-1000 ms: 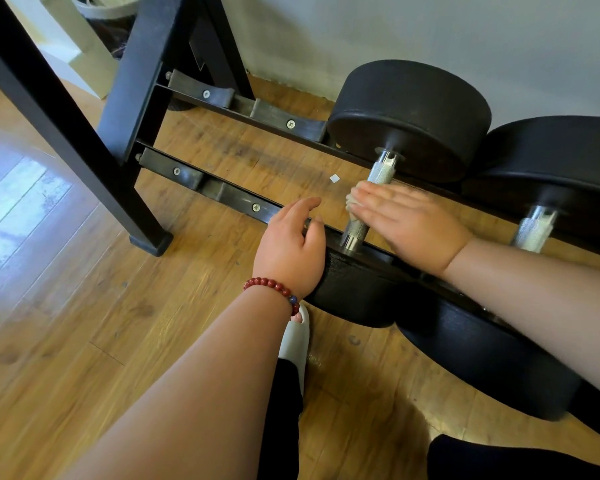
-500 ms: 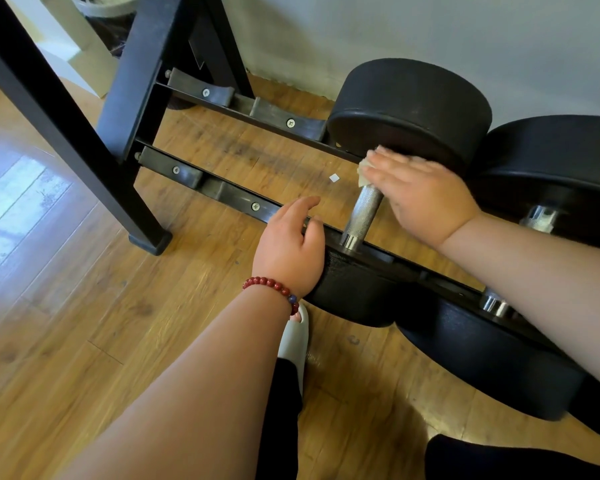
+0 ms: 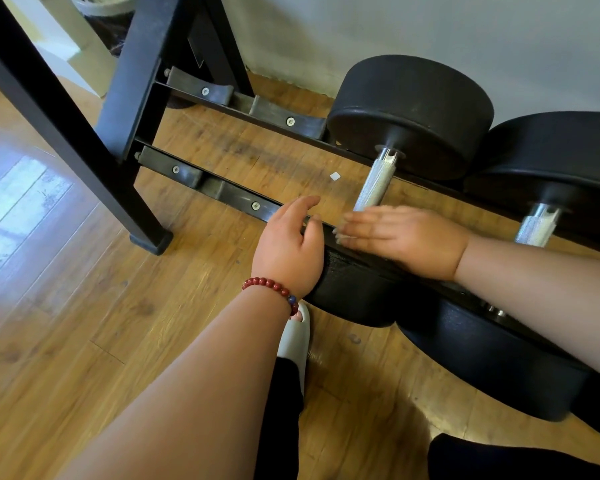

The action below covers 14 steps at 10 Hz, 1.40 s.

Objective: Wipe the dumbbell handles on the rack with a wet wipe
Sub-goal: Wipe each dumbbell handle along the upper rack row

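A black dumbbell lies across the low rack with its knurled steel handle [image 3: 374, 183] bare between the far head [image 3: 413, 109] and the near head [image 3: 354, 292]. My right hand [image 3: 406, 237], blurred, lies flat with straight fingers over the near end of that handle. No wet wipe shows; the spot under the palm is hidden. My left hand [image 3: 288, 247], with a red bead bracelet at the wrist, rests on the near head, its fingers curled over the edge. A second dumbbell's handle [image 3: 534, 226] shows to the right, beyond my right forearm.
The rack's front rail [image 3: 222, 190] runs left to a black slanted leg [image 3: 66, 133] standing on the wood floor. A small white scrap [image 3: 335, 176] lies on the floor under the rack. A bin [image 3: 108, 15] stands at the back left. My slipper [image 3: 293, 341] is below the near head.
My right hand slid from the far end of the handle back toward me to its near end, baring most of the handle. The left hand stayed put.
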Motion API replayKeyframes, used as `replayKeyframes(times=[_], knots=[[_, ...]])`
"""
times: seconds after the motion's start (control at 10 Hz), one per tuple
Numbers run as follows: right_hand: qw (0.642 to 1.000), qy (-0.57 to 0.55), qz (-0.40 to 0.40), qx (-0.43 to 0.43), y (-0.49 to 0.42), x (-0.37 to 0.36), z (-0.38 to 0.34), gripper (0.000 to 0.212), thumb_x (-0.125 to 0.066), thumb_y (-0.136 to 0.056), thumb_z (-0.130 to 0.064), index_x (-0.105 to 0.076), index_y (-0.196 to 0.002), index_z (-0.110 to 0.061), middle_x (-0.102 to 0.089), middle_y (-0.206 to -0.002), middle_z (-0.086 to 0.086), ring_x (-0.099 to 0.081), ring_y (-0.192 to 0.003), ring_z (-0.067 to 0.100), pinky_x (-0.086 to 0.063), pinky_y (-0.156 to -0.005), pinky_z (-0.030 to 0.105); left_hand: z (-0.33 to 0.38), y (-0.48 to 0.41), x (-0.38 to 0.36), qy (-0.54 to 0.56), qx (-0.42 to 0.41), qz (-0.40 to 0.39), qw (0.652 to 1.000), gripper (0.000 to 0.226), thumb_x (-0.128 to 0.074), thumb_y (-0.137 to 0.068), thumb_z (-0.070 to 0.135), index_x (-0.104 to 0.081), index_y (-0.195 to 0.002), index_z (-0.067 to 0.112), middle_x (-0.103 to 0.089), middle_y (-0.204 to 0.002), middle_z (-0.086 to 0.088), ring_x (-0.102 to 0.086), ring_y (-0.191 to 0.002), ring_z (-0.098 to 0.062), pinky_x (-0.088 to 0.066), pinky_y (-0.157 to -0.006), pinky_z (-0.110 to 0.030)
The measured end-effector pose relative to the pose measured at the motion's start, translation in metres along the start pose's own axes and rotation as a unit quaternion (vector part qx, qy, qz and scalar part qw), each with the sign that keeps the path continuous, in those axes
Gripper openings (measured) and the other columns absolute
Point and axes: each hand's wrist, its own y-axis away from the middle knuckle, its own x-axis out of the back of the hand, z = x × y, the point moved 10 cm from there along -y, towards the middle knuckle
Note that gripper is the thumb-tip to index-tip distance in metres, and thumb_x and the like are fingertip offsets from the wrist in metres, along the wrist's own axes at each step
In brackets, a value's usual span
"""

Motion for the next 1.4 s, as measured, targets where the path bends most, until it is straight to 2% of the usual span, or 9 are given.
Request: replayKeyframes(times=[0.2, 0.3, 0.5, 0.7, 0.8, 0.9, 1.0, 1.2, 1.4], knots=[[0.969, 0.037, 0.096, -0.227, 0.005, 0.022, 0.054, 0.054, -0.052, -0.080, 0.013, -0.057, -0.131, -0.004, -0.054, -0.138, 0.016, -0.049, -0.129, 0.034, -0.041, -0.102, 0.049, 0.001, 0.000, 0.001, 0.005, 0.001, 0.000, 1.000, 0.038, -0.036, -0.102, 0.021, -0.050, -0.137, 0.022, -0.051, -0.140, 0.004, -0.042, -0.131, -0.011, -0.028, -0.098, -0.021], [0.992, 0.034, 0.048, -0.111, 0.008, 0.008, 0.021, 0.052, -0.046, -0.083, 0.010, -0.057, -0.131, -0.003, -0.054, -0.139, 0.015, -0.048, -0.130, 0.030, -0.035, -0.109, 0.045, 0.001, 0.001, 0.001, 0.004, 0.004, -0.002, 1.000, 0.038, -0.036, -0.102, 0.021, -0.050, -0.138, 0.023, -0.051, -0.140, 0.004, -0.041, -0.131, -0.010, -0.028, -0.098, -0.020], [0.964, 0.061, 0.116, -0.231, 0.005, 0.021, 0.052, 0.063, -0.066, -0.071, 0.021, -0.059, -0.129, -0.002, -0.056, -0.136, 0.017, -0.051, -0.128, 0.033, -0.037, -0.103, 0.045, -0.001, 0.000, 0.001, 0.005, 0.010, -0.001, 1.000, 0.038, -0.036, -0.102, 0.022, -0.050, -0.137, 0.023, -0.051, -0.140, 0.004, -0.042, -0.130, -0.011, -0.028, -0.098, -0.021], [0.987, -0.001, 0.077, -0.138, 0.010, 0.016, 0.031, 0.057, -0.062, -0.073, 0.021, -0.060, -0.127, 0.001, -0.056, -0.135, 0.018, -0.048, -0.128, 0.031, -0.040, -0.107, 0.043, 0.000, 0.000, 0.001, 0.007, 0.010, -0.001, 1.000, 0.038, -0.036, -0.102, 0.021, -0.050, -0.137, 0.023, -0.051, -0.140, 0.004, -0.042, -0.131, -0.011, -0.028, -0.098, -0.021], [0.932, -0.072, 0.163, -0.315, 0.024, 0.042, 0.053, 0.039, -0.048, -0.092, 0.005, -0.061, -0.127, -0.003, -0.059, -0.133, 0.012, -0.053, -0.126, 0.022, -0.044, -0.104, 0.030, 0.000, 0.001, 0.001, 0.006, 0.010, -0.005, 1.000, 0.038, -0.036, -0.102, 0.022, -0.050, -0.138, 0.023, -0.050, -0.141, 0.004, -0.041, -0.132, -0.011, -0.028, -0.100, -0.022], [0.737, -0.272, 0.208, -0.583, 0.058, 0.027, 0.069, 0.034, -0.047, -0.101, -0.010, -0.060, -0.132, -0.018, -0.060, -0.131, -0.004, -0.054, -0.122, 0.012, -0.042, -0.084, 0.005, 0.000, 0.001, 0.001, 0.007, 0.013, -0.005, 1.000, 0.038, -0.036, -0.102, 0.022, -0.050, -0.138, 0.023, -0.050, -0.141, 0.004, -0.040, -0.133, -0.012, -0.027, -0.100, -0.023], [0.580, -0.383, 0.236, -0.679, 0.069, 0.000, 0.065, 0.035, -0.049, -0.101, -0.014, -0.059, -0.133, -0.023, -0.060, -0.131, -0.006, -0.056, -0.120, 0.016, -0.042, -0.092, 0.020, 0.001, 0.001, 0.001, 0.006, 0.013, -0.003, 1.000, 0.038, -0.036, -0.103, 0.022, -0.050, -0.138, 0.022, -0.050, -0.141, 0.003, -0.040, -0.133, -0.012, -0.026, -0.101, -0.022], [0.472, -0.485, 0.263, -0.687, 0.057, -0.024, 0.053, 0.037, -0.055, -0.098, -0.018, -0.057, -0.134, -0.026, -0.066, -0.120, -0.006, -0.062, -0.111, 0.016, -0.054, -0.094, 0.039, 0.000, 0.000, 0.001, 0.007, 0.016, -0.003, 1.000, 0.038, -0.036, -0.102, 0.021, -0.050, -0.138, 0.022, -0.050, -0.142, 0.003, -0.040, -0.133, -0.011, -0.026, -0.100, -0.021], [0.466, -0.479, 0.232, -0.707, 0.062, -0.032, 0.047, 0.030, -0.064, -0.093, -0.018, -0.066, -0.122, -0.021, -0.070, -0.112, -0.004, -0.066, -0.103, 0.016, -0.055, -0.092, 0.038, -0.002, -0.001, -0.001, 0.006, 0.017, -0.003, 1.000, 0.038, -0.036, -0.102, 0.022, -0.050, -0.137, 0.024, -0.051, -0.140, 0.004, -0.042, -0.130, -0.011, -0.028, -0.097, -0.021]])
